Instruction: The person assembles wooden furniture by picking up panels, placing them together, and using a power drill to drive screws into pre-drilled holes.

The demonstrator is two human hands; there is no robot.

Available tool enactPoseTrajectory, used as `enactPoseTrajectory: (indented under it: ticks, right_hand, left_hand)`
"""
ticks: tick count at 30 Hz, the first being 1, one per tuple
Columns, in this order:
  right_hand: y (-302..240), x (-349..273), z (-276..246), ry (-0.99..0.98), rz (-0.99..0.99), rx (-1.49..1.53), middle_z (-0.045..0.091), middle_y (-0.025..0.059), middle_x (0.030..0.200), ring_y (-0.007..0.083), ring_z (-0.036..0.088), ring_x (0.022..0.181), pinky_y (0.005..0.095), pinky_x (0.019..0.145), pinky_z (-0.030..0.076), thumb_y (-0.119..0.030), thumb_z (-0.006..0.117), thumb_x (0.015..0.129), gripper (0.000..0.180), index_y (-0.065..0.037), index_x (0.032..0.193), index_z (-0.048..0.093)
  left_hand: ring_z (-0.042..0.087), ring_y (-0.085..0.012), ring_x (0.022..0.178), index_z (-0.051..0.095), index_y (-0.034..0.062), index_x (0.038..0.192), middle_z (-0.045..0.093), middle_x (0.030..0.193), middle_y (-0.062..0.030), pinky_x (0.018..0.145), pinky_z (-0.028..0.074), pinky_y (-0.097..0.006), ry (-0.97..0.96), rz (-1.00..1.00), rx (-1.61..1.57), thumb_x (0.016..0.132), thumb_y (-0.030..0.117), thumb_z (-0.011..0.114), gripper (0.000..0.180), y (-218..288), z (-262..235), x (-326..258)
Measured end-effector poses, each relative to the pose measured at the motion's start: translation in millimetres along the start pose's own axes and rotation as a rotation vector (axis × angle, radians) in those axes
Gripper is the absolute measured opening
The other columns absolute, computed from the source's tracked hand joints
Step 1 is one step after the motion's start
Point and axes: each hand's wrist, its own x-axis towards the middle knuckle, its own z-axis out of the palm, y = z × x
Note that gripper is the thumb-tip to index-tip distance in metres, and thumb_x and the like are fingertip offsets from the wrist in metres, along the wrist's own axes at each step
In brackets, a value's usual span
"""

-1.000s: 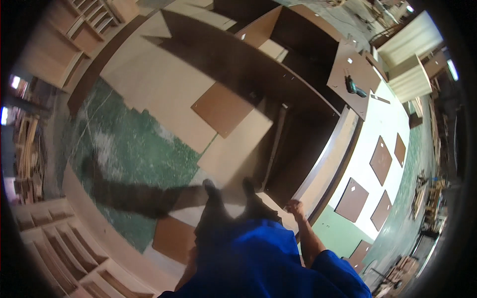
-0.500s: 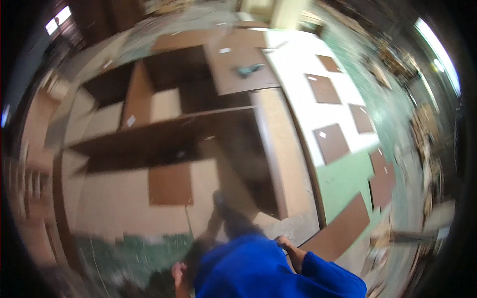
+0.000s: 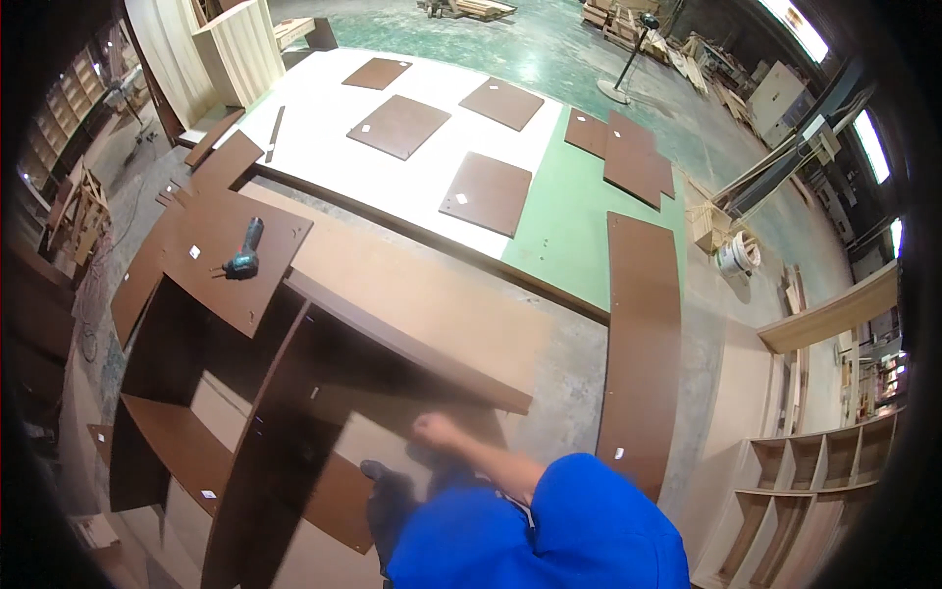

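Observation:
My right hand (image 3: 437, 430) reaches forward and leftward from a blue sleeve, over the dark interior of a brown cabinet frame (image 3: 280, 412). Motion smears its fingers, and I see nothing held in it. My left hand is out of view. Beyond the hand runs the frame's long side board (image 3: 422, 353), standing on edge. At the frame's far left corner lies a brown panel (image 3: 186, 245) with a teal-and-black cordless drill (image 3: 245, 253) on top. My dark shoe (image 3: 373, 471) shows beside the frame.
Several brown panels, one of them square (image 3: 397, 126), lie on a low white-and-green platform (image 3: 559, 216). A long brown board (image 3: 643, 344) extends along its right end. A white bucket (image 3: 736, 255) stands on the floor. Wooden shelving (image 3: 814, 471) is at the lower right.
My view has turned to the right, so the frame and drill now sit farther left. My right hand has swung forward, and my left hand has left the picture.

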Motion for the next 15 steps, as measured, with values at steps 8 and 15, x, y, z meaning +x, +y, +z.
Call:
enactPoseTrajectory:
  ticks: [8,15]
  right_hand:
    - [185.3,-43.5,35.3,-0.161,0.165,-0.671,0.068,0.0196,0.092,0.0351,0.065,0.083,0.0453,0.073,0.052,-0.025,0.056,0.081,0.026,-0.004,0.083,0.072]
    - [288.6,-163.0,30.9,-0.502,0.242,-0.919,0.07,0.0151,0.091,0.0322,0.067,0.079,0.0428,0.068,0.054,-0.022,0.06,0.076,0.019,-0.01,0.087,0.07]
  left_hand:
    - [0.044,-0.0153,0.049,0.048,0.0095,0.07,0.051,0.065,-0.0035,0.042,0.034,-0.027,0.022,0.034,-0.033,0.09,0.013,0.05,0.02,51.1,-51.0,14.1]
    - [0.055,-0.0124,0.06,0.058,0.006,0.093,0.06,0.077,-0.0048,0.047,0.043,-0.021,-0.136,0.278,-0.056,0.092,0.018,0.055,0.012,85.4,-16.1,38.8]
